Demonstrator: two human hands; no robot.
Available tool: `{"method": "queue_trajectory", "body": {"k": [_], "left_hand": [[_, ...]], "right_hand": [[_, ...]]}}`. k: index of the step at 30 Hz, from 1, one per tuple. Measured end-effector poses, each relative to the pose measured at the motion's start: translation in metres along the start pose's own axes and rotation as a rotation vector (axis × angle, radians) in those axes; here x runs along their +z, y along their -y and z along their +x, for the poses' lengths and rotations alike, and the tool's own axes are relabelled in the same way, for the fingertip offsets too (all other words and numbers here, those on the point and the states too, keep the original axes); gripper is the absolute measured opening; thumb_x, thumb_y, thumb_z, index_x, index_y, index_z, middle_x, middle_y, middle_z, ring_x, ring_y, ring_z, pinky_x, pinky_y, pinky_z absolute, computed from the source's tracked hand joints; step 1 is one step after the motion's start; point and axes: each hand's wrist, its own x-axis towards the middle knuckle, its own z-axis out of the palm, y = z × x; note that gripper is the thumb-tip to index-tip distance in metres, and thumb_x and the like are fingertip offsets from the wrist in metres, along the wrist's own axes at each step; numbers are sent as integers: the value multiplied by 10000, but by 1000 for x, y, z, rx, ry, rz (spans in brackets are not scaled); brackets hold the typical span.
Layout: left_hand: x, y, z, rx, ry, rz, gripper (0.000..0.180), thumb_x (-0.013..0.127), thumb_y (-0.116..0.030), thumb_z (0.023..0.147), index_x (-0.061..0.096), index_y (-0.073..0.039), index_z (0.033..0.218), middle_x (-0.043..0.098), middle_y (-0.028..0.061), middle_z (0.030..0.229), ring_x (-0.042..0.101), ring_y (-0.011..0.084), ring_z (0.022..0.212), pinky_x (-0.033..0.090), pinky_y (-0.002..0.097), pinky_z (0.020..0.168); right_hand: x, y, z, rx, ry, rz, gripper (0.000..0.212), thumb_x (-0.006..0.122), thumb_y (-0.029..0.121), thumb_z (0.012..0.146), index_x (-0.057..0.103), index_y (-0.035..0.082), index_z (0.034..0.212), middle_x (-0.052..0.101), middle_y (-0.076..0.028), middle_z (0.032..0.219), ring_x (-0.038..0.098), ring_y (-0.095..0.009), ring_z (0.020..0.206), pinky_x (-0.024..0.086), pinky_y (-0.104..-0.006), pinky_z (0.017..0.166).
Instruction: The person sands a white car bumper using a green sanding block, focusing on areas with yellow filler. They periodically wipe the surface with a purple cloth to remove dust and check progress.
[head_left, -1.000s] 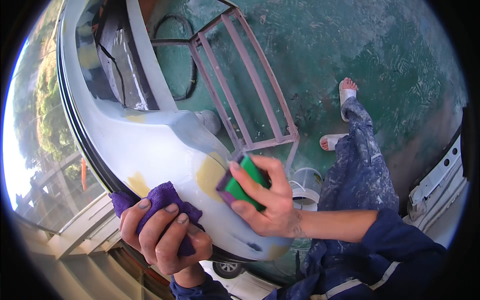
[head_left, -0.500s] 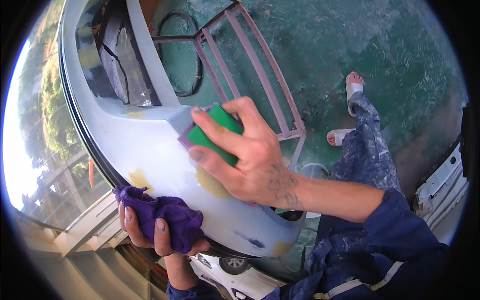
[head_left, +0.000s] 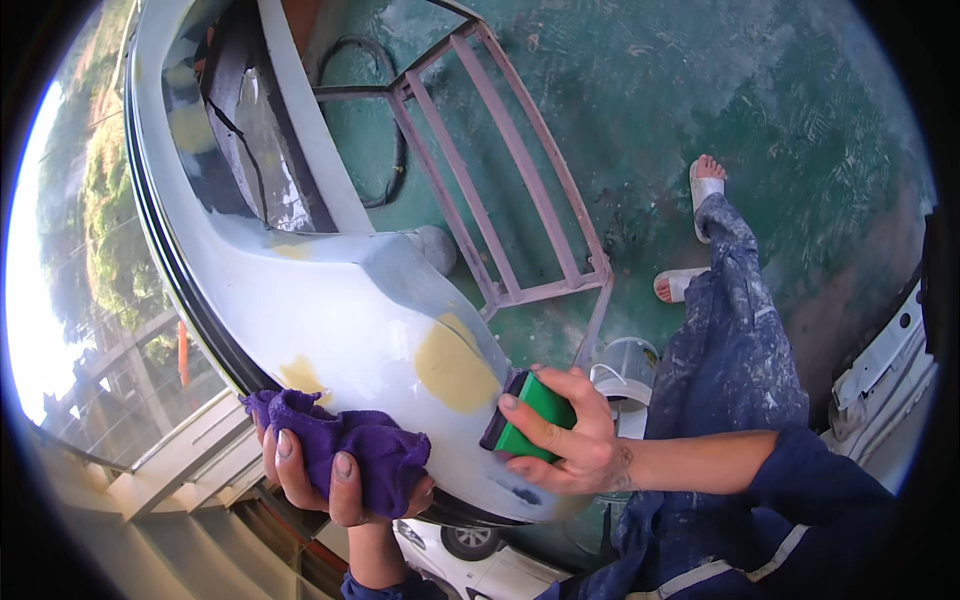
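Observation:
A car bumper (head_left: 300, 325) in white and grey primer, with yellow filler patches (head_left: 455, 367) and a small dark spot, curves across the left and middle. My right hand (head_left: 590, 430) grips a green sanding block (head_left: 543, 414) with a strip of purplish abrasive paper along its face. The block lies against the bumper's right edge, beside the large yellow patch. In my left hand (head_left: 338, 490) is a crumpled purple cloth (head_left: 340, 445), held at the bumper's lower left edge; the cloth hides the palm.
A metal-frame stand (head_left: 520, 170) and a black hose (head_left: 400, 150) are on the green floor beyond the bumper. A white bucket (head_left: 628, 370) stands near my right wrist. White panels (head_left: 880, 370) lie at far right. Part of a white car (head_left: 500, 560) shows below.
My right hand has moved the sanding block down and right, from the bumper's upper corner to its right edge, uncovering the large yellow patch. My left hand shifts slightly right and down.

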Motion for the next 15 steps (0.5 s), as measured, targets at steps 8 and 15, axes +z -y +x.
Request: {"method": "queue_trajectory", "body": {"k": [8,15], "left_hand": [[0,4,-6,10,-24,12,668,560,-586,1025,490,-102,1481,367,336,1601,453,567,1447,429,755,1157],[0,7,-7,15,-14,-40,362,616,-360,1005,539,-149,1289,502,204,1442,544,517,1297,499,725,1088]], "right_hand": [[1,-17,28,-5,1,117,561,836,314,951,725,40,1428,612,-251,1274,682,-375,1064,578,-458,898],[9,-38,103,119,59,249,575,813,268,978,683,-26,1453,608,-219,1239,674,-357,1091,562,-408,952]]}}
